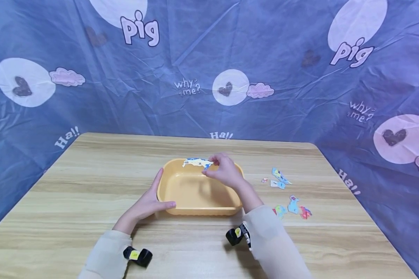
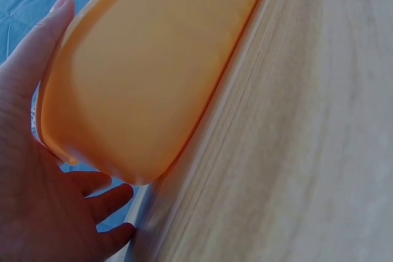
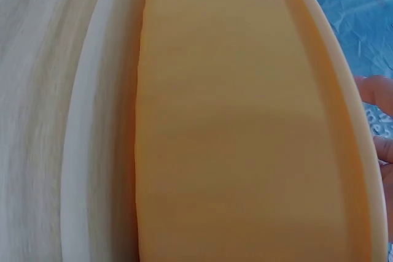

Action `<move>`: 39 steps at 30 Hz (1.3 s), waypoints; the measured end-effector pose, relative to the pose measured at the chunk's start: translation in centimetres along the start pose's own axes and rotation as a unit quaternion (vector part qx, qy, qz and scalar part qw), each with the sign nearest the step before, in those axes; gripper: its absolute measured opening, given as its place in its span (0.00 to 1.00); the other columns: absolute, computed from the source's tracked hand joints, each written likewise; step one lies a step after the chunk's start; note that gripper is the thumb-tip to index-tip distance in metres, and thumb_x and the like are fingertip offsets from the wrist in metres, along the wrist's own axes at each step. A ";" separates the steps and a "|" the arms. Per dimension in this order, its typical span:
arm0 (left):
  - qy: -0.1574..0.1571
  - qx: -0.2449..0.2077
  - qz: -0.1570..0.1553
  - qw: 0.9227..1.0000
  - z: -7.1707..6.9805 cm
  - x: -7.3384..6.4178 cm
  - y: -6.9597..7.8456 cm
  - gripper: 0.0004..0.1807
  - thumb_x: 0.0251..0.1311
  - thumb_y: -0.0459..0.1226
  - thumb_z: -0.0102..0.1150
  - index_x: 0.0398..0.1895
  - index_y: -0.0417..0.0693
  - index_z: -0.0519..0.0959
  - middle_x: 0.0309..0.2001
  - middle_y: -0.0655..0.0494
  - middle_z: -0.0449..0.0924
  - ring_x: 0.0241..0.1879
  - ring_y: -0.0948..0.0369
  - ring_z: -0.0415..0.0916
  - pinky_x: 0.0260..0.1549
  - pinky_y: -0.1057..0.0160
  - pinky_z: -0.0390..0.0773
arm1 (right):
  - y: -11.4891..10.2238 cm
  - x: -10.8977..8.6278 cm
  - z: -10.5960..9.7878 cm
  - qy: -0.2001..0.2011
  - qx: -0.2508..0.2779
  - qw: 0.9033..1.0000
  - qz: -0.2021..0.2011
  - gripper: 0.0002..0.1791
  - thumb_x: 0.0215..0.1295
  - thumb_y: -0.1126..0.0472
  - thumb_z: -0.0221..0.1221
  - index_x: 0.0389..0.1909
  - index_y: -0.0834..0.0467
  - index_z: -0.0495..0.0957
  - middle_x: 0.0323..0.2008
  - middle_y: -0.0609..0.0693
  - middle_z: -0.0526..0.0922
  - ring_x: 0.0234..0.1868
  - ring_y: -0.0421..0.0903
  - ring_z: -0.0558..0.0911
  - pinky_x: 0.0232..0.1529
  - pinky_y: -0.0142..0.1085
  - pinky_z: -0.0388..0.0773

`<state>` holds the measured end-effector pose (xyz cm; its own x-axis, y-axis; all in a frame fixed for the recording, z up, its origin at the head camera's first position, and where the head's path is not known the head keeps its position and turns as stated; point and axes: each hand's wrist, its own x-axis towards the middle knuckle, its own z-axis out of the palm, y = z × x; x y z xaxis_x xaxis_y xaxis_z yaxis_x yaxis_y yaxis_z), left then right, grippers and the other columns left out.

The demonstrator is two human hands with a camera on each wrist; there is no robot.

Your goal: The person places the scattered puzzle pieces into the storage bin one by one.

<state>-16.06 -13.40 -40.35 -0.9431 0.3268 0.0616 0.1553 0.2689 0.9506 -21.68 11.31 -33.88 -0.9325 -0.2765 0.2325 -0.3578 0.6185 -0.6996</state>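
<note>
A yellow-orange plastic basin (image 1: 199,211) sits near the middle of the table. My left hand (image 1: 150,201) grips its left end, the thumb over the front rim and the fingers along the outer side. In the left wrist view, the fingers of that hand (image 2: 43,170) bend round the basin's end. My right hand (image 1: 227,170) reaches over the basin and pinches the right end of a white-and-blue flat cut-out (image 1: 195,162) at the far wall. The right wrist view shows the basin's outer side (image 3: 245,121) and only some fingertips (image 3: 374,93) beyond the rim.
Several small colourful flat cut-outs lie right of the basin, among them a blue-yellow one (image 1: 280,176), a light blue one (image 1: 293,204) and a red one (image 1: 305,212). Behind the wooden table (image 1: 90,174) hangs a blue printed cloth (image 1: 181,50).
</note>
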 end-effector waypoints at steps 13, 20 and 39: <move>-0.004 -0.002 -0.012 1.000 0.0 0.1 0.0 0.60 0.40 0.40 0.66 0.65 0.59 0.29 0.65 0.44 0.38 0.59 0.50 0.52 0.56 0.51 0.45 | -0.8 1.1 2.6 -0.042 -0.002 0.999 -0.009 0.22 0.41 0.57 0.67 0.36 0.64 0.73 0.33 0.51 0.70 0.37 0.47 0.69 0.39 0.35 0.68; -0.005 -0.004 -0.016 1.000 0.0 0.1 -0.1 0.59 0.41 0.39 0.66 0.65 0.58 0.29 0.65 0.43 0.40 0.58 0.50 0.53 0.56 0.49 0.46 | -0.8 1.4 3.6 -0.038 -0.002 0.999 -0.024 0.20 0.40 0.59 0.67 0.33 0.65 0.73 0.30 0.51 0.70 0.33 0.46 0.69 0.35 0.34 0.68; -0.004 -0.002 -0.013 1.000 0.0 0.2 -0.1 0.59 0.41 0.39 0.66 0.66 0.56 0.29 0.65 0.42 0.40 0.58 0.48 0.52 0.55 0.47 0.47 | -0.1 1.8 5.3 -0.059 0.012 0.998 0.009 0.19 0.41 0.60 0.66 0.32 0.66 0.73 0.29 0.52 0.69 0.32 0.45 0.68 0.34 0.33 0.68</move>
<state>-16.20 -13.35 -40.43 -0.9441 0.3278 0.0339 0.1291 0.2735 0.9532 -23.11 6.87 -36.98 -0.9255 -0.3522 0.1394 -0.3390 0.6059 -0.7197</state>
